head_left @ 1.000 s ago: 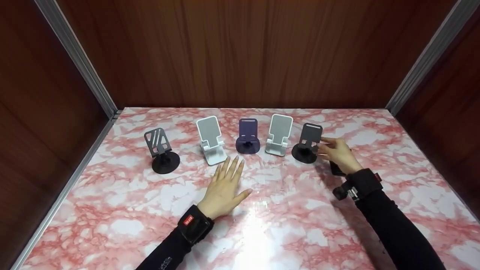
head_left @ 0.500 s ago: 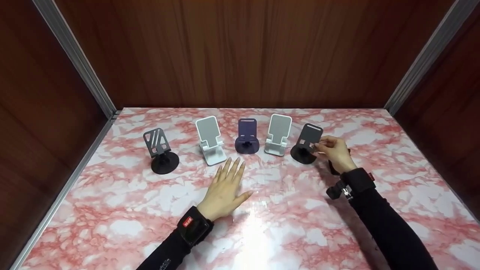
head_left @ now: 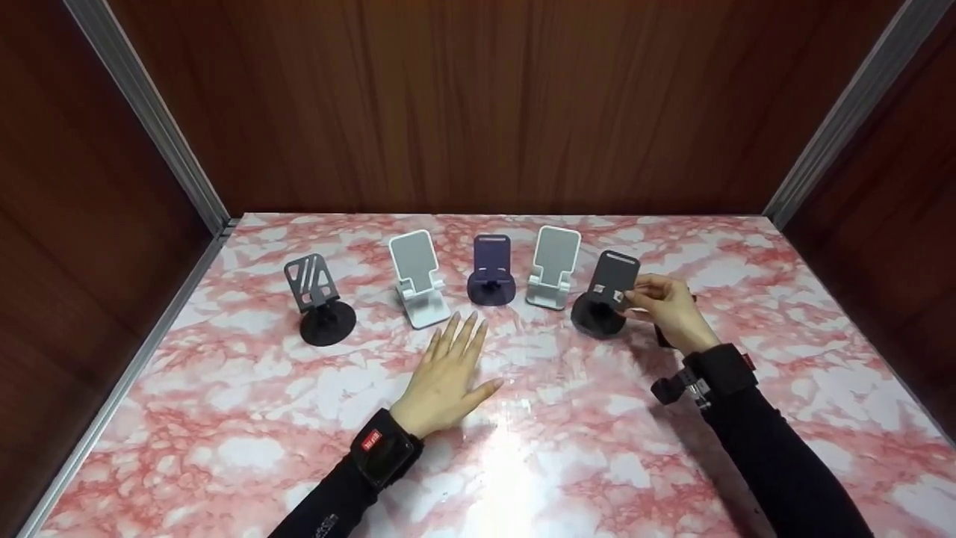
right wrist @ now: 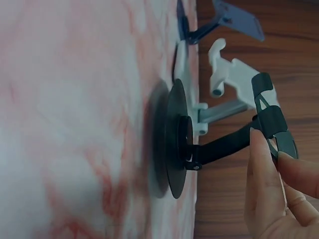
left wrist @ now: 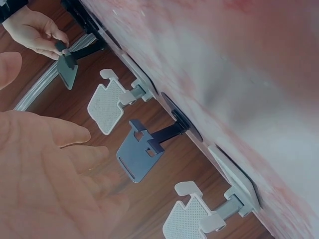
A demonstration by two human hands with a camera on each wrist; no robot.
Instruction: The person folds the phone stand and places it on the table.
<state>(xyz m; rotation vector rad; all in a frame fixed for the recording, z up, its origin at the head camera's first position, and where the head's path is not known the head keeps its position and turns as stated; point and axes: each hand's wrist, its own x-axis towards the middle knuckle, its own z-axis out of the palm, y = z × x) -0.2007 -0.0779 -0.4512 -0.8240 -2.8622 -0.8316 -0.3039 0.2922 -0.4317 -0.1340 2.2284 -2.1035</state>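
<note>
My right hand pinches the right edge of a dark grey phone stand between thumb and fingers. In the right wrist view its round black base hangs off the table, with a shadow beside it. My left hand lies palm down with fingers spread, holding nothing. Its fingertips come close to the base of a white phone stand. A purple phone stand stands at the middle of the row. Between it and the right hand is another white phone stand.
A dark grey phone stand with slots stands at the left end of the row. Part of a black object shows on the table behind the right hand. Wood-grain panels enclose the marbled pink table.
My right hand has taken hold of the dark grey stand, which has shifted slightly left and toward me, its base now raised. The left hand stays in place.
</note>
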